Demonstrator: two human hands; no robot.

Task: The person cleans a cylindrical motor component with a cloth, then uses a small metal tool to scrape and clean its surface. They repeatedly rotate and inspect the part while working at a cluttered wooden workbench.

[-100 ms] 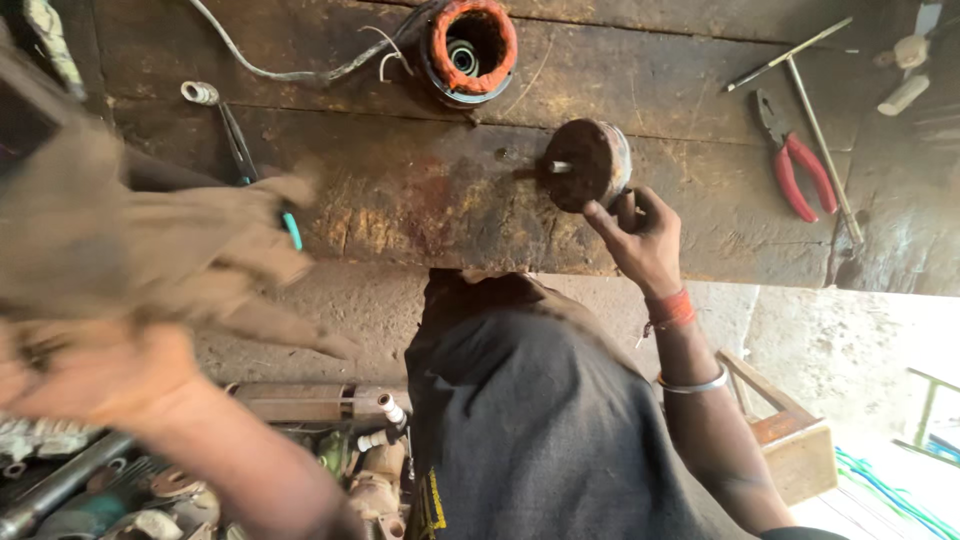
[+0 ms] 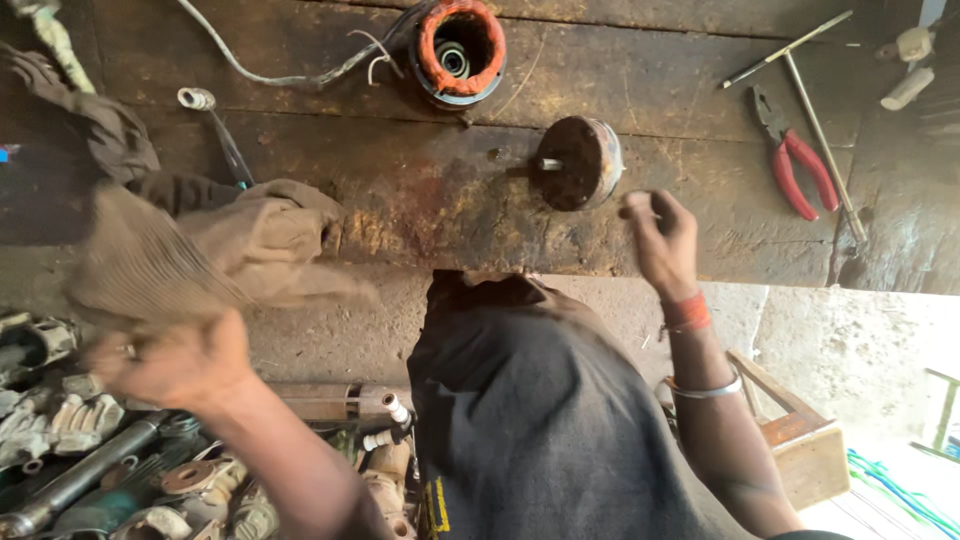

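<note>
Gripping a crumpled brown cloth rag (image 2: pixel 200 250), the left hand (image 2: pixel 170 360) has its fingers closed on the lower edge; hand and cloth are blurred. Landmark: rusty round metal motor end cap with short centre shaft (image 2: pixel 578 163), resting on the dark, stained wooden workbench (image 2: pixel 420 200).

- Rag: well left of the end cap, raised over the bench's front edge and spreading up toward it.
- Right hand (image 2: pixel 660 235): just below and right of the end cap, near it but not touching. Fingers curled loosely inward; cannot tell whether anything small sits between them. Red band and a metal bangle on the wrist.
- Wound motor stator with orange insulation and trailing wires (image 2: pixel 458 48): above-left of the end cap, at the bench's far side.
- Red-handled pliers (image 2: pixel 795 165): right of the end cap, lying flat beside a thin metal rod (image 2: pixel 820 145).
- Ring spanner (image 2: pixel 215 130): far left of the end cap, partly under the rag.
- Heap of grey metal parts and tubes (image 2: pixel 150 470): well below-left of the end cap, beneath bench level.
</note>
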